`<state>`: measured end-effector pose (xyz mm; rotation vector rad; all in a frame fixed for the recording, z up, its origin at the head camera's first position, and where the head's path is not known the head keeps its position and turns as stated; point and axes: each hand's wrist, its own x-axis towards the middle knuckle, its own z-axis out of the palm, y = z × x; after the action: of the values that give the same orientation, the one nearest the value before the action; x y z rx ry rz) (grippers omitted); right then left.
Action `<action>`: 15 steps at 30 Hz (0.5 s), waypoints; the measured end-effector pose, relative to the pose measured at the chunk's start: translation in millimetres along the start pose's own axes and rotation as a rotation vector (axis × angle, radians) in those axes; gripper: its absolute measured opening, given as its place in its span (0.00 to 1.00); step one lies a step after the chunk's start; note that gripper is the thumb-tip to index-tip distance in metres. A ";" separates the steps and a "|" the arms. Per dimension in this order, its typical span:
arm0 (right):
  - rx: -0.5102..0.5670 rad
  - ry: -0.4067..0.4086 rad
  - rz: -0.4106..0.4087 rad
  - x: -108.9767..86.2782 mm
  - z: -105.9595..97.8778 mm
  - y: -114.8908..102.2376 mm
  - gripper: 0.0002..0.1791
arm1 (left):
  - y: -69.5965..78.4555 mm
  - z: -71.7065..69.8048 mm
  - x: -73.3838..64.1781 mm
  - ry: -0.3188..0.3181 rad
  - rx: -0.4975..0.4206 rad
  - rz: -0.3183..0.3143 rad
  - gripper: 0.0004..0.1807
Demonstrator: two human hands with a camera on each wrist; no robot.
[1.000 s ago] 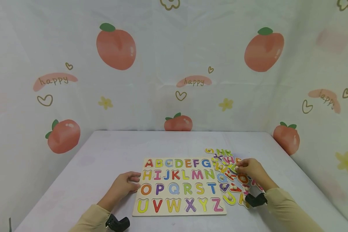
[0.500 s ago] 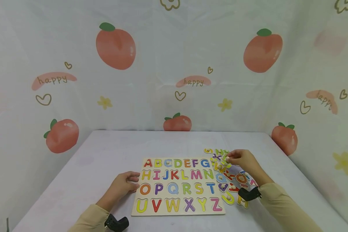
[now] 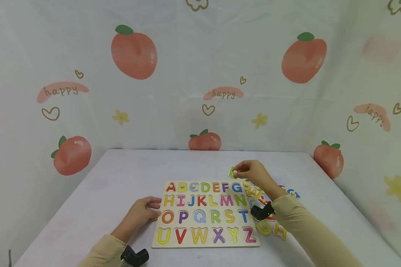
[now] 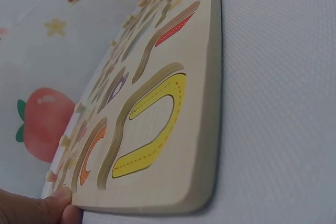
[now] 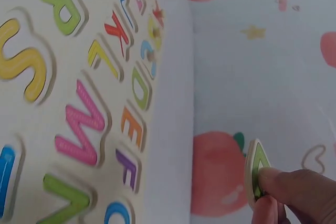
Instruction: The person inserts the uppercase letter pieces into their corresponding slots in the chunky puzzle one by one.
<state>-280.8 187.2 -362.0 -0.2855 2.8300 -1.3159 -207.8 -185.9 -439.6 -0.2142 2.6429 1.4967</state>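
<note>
My right hand (image 3: 254, 173) pinches a green letter piece (image 5: 258, 166) by its knob, raised beyond the back right edge of the wooden alphabet board (image 3: 158, 243). In the right wrist view, thumb and fingertip meet on the green piece, which is turned nearly edge-on. My left hand (image 3: 138, 217) touches the board's left edge with its fingertips, fingers relaxed. In the left wrist view its thumb (image 4: 39, 206) lies at the board's corner. Knobbed A (image 3: 171, 187), B (image 3: 182, 187) and C (image 3: 194, 187) pieces sit in the top row; other letter recesses show printed colours.
Loose letter pieces lie to the board's right, partly hidden under my right arm, among them a yellow U (image 3: 263, 228) and a yellow H (image 3: 280, 231). A white cloth table (image 3: 87, 207) extends around the board, with a peach-patterned curtain (image 3: 173, 111) behind it.
My right hand has lifted the green letter piece out of the loose pile and carried it left and away, past the board's back edge. The left hand stays in place.
</note>
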 end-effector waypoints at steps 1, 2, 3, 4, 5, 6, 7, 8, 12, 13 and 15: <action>-0.006 -0.007 -0.014 2.9 4.0 -2.6 0.09 | 0.0 0.1 -0.1 0.000 0.002 0.000 0.24; -0.011 -0.011 -0.026 5.5 8.2 -5.2 0.08 | 0.1 0.2 -0.1 0.000 0.002 0.001 0.24; -0.012 -0.018 -0.038 8.1 12.5 -7.7 0.08 | 0.3 0.3 -0.2 -0.001 0.003 0.002 0.25; -0.010 -0.023 -0.041 10.6 17.0 -9.8 0.08 | 0.2 0.4 -0.2 -0.001 0.004 0.003 0.25; -0.006 -0.031 -0.047 13.1 21.5 -11.7 0.07 | 0.2 0.4 -0.2 -0.002 0.006 0.003 0.25; 0.000 -0.039 -0.048 15.7 26.2 -12.8 0.07 | 0.2 0.5 -0.1 -0.001 0.005 0.004 0.25; 0.006 -0.044 -0.044 17.9 31.1 -14.2 0.07 | 0.2 0.4 -0.2 -0.002 0.005 0.005 0.25; 0.012 -0.048 -0.037 20.2 36.0 -15.3 0.07 | 0.3 0.4 -0.1 -0.002 0.003 0.006 0.25; 0.043 -0.056 0.000 28.3 56.0 -15.6 0.05 | 0.4 0.0 0.1 -0.005 -0.002 0.004 0.25; 0.043 -0.055 0.006 29.9 60.8 -15.2 0.05 | 0.5 -0.1 0.4 -0.006 -0.002 0.003 0.25; 0.047 -0.061 0.027 32.8 69.3 -13.8 0.05 | 0.3 -0.1 1.0 -0.008 0.000 -0.001 0.25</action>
<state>-305.0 120.4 -394.1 -0.2813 2.7390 -1.3424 -208.9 -186.0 -439.5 -0.2086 2.6359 1.4948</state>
